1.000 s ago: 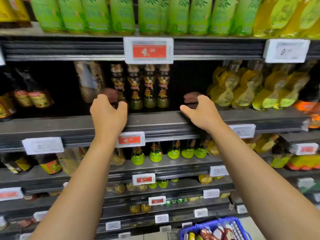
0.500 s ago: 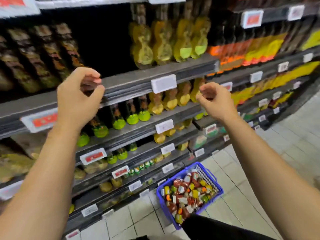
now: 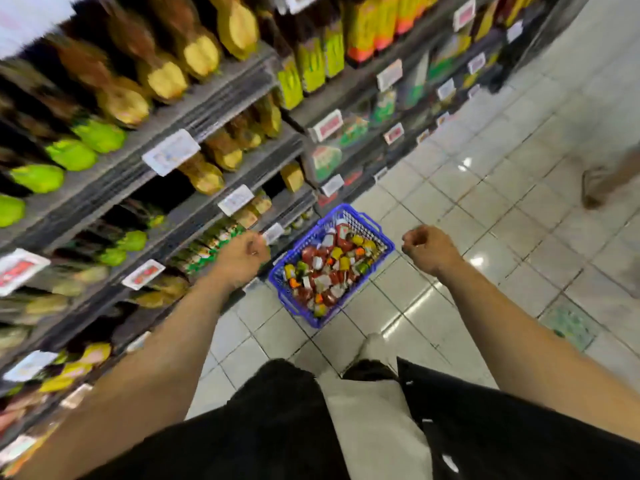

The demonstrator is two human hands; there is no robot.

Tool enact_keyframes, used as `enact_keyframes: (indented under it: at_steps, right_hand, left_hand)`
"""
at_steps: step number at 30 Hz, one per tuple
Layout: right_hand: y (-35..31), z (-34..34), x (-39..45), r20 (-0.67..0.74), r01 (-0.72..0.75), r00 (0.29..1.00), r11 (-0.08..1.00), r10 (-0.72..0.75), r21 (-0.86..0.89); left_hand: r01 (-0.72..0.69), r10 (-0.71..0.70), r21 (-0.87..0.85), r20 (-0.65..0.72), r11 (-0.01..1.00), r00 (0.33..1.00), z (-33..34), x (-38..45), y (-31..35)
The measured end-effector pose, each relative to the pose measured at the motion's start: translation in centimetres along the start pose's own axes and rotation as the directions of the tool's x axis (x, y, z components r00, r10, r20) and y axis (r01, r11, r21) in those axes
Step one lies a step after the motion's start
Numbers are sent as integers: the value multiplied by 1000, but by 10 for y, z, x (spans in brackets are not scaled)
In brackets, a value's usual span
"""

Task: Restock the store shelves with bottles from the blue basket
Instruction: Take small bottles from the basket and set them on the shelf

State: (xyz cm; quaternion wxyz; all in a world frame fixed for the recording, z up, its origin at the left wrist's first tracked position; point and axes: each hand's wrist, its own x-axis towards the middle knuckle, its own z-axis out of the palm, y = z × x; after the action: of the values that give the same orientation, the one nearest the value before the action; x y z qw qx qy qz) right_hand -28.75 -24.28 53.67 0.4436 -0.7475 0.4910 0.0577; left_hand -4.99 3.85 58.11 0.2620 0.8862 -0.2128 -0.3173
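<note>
The blue basket [image 3: 376, 229] stands on the tiled floor at the foot of the shelves, filled with several small bottles [image 3: 329, 268] with red, yellow and green caps. My left hand [image 3: 240, 259] hovers just left of the basket, in front of a low shelf, fingers loosely curled and holding nothing. My right hand [image 3: 429, 251] hangs just right of the basket above the floor, also loosely curled and holding nothing. Neither hand touches the basket.
Grey store shelves [image 3: 207, 109] run along the left, stocked with rows of yellow- and green-capped bottles and price tags. Another person's foot [image 3: 594, 185] is on the floor tiles at the right. My own shoe [image 3: 372, 344] stands behind the basket.
Both hands left the upper shelf edge and dropped toward the basket. My view swung down and right, so the basket now sits between my hands.
</note>
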Motion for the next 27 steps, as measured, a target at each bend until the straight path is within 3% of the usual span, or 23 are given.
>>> enact_keyframes:
  at_steps: [3,6,13,22,24,27]
  right_hand:
    - [47,14,1,91,-125,988,992,124,4]
    - [83,40,2,166,-233,959,972,228,12]
    - [122,131,16,264,-343,906,939,329,4]
    - [140,268,74,308,-529,820,844,483,86]
    - [142,294,107,312,-507,827,860,467,57]
    - [154,324,173,278,-354,891,933,359,-67]
  left_hand:
    - [243,-215,-136,194,960,957,53,4,-21]
    - [455,-413,-97,288,885,864,94,14,-49]
    - [537,-519,54,355,842,778,151,74,-112]
    - [368,-479,328,383,870,790,218,199,-214]
    - [262,-425,398,406,879,809,235,236,-238]
    - [31,-225,440,397,898,890,270,298,-268]
